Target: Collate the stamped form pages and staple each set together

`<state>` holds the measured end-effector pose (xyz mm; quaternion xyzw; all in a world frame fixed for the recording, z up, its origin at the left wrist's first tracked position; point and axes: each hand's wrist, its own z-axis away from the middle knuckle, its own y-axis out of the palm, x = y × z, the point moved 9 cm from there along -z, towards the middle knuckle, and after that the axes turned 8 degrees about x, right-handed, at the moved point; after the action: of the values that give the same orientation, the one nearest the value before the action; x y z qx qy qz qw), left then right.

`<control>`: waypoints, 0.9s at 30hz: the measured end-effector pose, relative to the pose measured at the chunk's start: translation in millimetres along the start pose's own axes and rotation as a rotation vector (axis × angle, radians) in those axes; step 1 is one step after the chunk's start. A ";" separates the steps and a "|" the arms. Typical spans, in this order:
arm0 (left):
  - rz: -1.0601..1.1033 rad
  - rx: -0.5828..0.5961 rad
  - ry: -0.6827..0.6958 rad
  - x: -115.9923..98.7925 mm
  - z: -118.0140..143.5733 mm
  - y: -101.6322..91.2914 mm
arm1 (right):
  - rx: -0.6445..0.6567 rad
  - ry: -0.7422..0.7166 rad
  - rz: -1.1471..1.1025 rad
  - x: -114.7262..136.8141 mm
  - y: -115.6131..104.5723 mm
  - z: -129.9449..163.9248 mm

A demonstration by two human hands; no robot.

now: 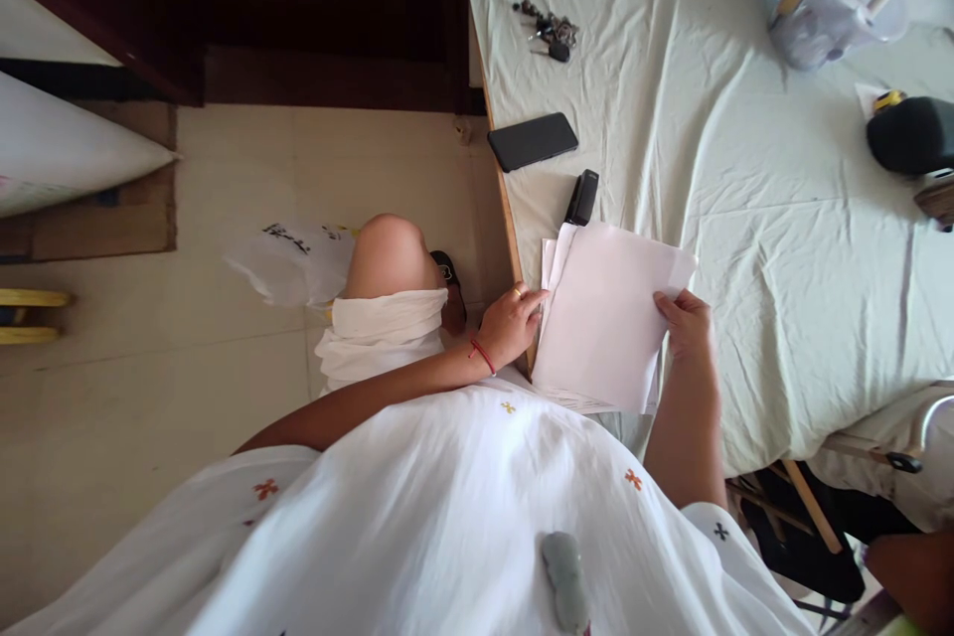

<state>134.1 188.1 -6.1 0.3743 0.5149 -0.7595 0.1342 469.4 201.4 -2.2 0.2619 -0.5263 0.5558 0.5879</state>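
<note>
The bench [745, 219], draped in a pale wrinkled cloth, carries a stack of white paper sheets [607, 318] at its near edge. The left hand [511, 323] steadies the stack's left edge with fingers pressed flat against it; the right hand [686, 318] pinches the right edge, thumb on top. Squaring the sheets calls, in my judgement, for even pressure from both sides. Just beyond the stack lies a black stapler [582, 197], then a phone [532, 140] and keys [550, 28]; a plastic jug [824, 5] stands well apart.
</note>
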 end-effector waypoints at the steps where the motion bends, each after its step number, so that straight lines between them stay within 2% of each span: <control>1: 0.001 -0.001 0.000 -0.1 0.1 -0.1 | -0.002 0.002 -0.001 -0.4 0.0 -0.2; 18: -0.025 0.023 -0.018 -0.1 -0.8 2.0 | -0.013 0.002 -0.003 4.7 6.2 0.0; 24: -0.033 0.009 -0.025 0.4 -0.7 1.1 | -0.006 -0.030 0.096 11.5 -6.4 -0.3; 27: -0.033 0.025 -0.027 -0.1 -1.0 1.2 | 0.055 -0.043 0.136 18.3 -7.4 1.4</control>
<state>135.4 188.5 -7.1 0.3573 0.5094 -0.7730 0.1239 472.7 205.3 17.0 0.2535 -0.5398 0.6031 0.5297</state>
